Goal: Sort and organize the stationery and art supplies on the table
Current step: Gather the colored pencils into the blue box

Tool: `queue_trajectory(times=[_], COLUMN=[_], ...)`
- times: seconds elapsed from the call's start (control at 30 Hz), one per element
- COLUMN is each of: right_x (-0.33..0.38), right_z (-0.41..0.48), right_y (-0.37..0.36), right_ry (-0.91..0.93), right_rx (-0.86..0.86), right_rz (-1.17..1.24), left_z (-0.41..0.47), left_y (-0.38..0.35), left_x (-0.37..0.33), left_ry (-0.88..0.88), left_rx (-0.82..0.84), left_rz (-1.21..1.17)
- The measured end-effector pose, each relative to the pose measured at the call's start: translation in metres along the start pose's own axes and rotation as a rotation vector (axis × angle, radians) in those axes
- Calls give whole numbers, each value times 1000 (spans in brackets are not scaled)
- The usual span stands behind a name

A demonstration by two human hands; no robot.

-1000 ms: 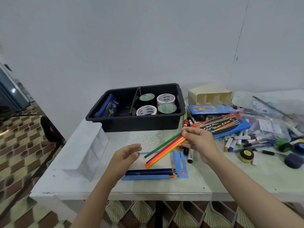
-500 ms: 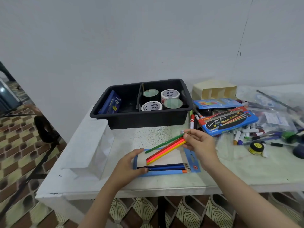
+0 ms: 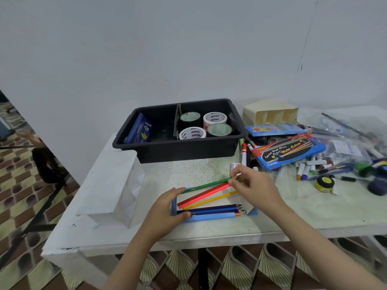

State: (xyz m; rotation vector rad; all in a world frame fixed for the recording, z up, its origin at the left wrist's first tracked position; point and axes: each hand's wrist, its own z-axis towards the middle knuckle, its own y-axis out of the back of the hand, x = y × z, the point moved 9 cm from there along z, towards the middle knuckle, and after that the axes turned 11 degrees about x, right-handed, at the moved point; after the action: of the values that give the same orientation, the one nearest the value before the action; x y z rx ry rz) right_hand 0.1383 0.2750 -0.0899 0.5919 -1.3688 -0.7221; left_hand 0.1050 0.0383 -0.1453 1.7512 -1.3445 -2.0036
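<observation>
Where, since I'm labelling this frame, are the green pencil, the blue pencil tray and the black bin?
green pencil point(image 3: 207, 185), head view, middle of its shaft.
blue pencil tray point(image 3: 173, 206), head view, its left rim.
black bin point(image 3: 188, 152), head view, its front wall.

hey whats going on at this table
A person is packing coloured pencils into a flat blue pencil box at the front of the table. The left hand grips the box's left end, and the right hand pinches the ends of the green, red and yellow pencils slanted over it. Dark blue pencils already lie inside. Tape rolls sit in the black bin; markers lie unsorted to the right.
</observation>
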Motion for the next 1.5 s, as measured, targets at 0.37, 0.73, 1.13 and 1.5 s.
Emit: queue_trajectory(times=[0.37, 0.73, 1.13, 1.5], right_x=[-5, -9, -10, -10], right_z=[3, -5, -16, -29], right_y=[-16, -28, -42, -39], right_ry=[59, 74, 115, 206], right_rx=[154, 222, 236, 133], right_rz=[-313, -245, -244, -308], left_z=[6, 2, 2, 1], left_y=[4, -1, 0, 2], left_x=[-11, -12, -15, -18], left_ry=[-60, -128, -152, -201], left_rx=[13, 16, 13, -24], left_rz=[223, 205, 268, 257])
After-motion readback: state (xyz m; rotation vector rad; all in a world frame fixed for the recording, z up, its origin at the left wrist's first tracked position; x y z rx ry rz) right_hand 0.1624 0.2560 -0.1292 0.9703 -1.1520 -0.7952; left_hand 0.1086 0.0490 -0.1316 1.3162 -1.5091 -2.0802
